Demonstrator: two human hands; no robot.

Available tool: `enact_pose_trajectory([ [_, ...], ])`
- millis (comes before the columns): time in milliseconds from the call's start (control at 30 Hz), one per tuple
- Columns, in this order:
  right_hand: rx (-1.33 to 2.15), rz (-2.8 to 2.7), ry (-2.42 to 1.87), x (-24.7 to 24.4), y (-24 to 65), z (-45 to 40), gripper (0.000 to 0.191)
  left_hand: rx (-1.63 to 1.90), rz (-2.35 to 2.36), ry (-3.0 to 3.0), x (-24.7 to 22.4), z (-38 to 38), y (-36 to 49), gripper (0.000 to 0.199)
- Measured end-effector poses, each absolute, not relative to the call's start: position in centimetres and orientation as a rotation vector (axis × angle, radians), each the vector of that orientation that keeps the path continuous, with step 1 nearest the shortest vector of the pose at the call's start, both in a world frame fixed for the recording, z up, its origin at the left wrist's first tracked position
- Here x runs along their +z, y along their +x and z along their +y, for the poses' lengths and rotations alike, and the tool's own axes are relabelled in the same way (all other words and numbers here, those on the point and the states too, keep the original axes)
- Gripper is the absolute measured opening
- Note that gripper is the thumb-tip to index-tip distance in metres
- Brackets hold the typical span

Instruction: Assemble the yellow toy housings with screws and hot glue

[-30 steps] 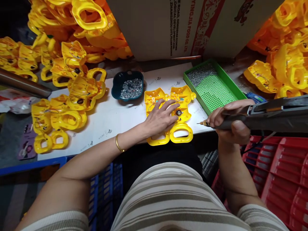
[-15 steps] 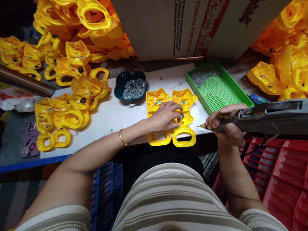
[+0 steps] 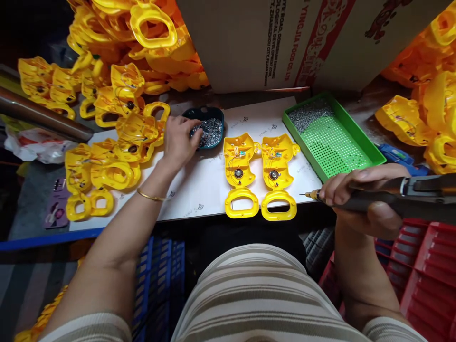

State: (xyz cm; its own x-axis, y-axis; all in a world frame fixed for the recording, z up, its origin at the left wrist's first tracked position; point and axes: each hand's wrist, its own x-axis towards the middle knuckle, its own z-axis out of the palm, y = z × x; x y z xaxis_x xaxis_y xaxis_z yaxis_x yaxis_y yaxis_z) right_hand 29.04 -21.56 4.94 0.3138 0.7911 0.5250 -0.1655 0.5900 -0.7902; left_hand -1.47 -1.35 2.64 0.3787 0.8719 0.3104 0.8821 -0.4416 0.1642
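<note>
Green tray point(image 3: 342, 142) beside two yellow shells point(image 3: 240, 164)

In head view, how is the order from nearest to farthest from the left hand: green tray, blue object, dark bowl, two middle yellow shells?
From the left hand:
1. dark bowl, right at its fingers
2. two middle yellow shells, rightward
3. green tray, further right
4. blue object, beyond the tray

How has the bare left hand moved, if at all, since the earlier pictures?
Yes: the left hand has moved leftward, off the two open yellow plastic shells, to the dark teal bowl.
</note>
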Motion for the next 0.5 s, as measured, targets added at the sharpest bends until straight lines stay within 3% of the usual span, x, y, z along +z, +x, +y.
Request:
enact_pose_trajectory([
  [100, 0.709, -1.078, -0.665, 4.8, 28.6, -21.5, 0.026, -0.068, -1.778, -2.732, 2.1, 1.9, -2.8, 0.044],
  [200, 0.715, -1.080, -0.649, 4.5, 28.3, -21.5, 0.026, 0.187, -1.887, -2.801, 2.1, 3.3, -2.2, 0.047],
  [333, 0.743, -1.071, -0.702, 4.3, 28.2, -21.9, 0.025, 0.125, -1.982, -2.856, 2.1, 3.3, -1.7, 0.044],
  [500, 0.751, -1.064, -0.705, 4.4, 28.4, -21.9, 0.026, 0.025, -1.779, -2.855, 2.0, 2.7, -2.3, 0.048],
])
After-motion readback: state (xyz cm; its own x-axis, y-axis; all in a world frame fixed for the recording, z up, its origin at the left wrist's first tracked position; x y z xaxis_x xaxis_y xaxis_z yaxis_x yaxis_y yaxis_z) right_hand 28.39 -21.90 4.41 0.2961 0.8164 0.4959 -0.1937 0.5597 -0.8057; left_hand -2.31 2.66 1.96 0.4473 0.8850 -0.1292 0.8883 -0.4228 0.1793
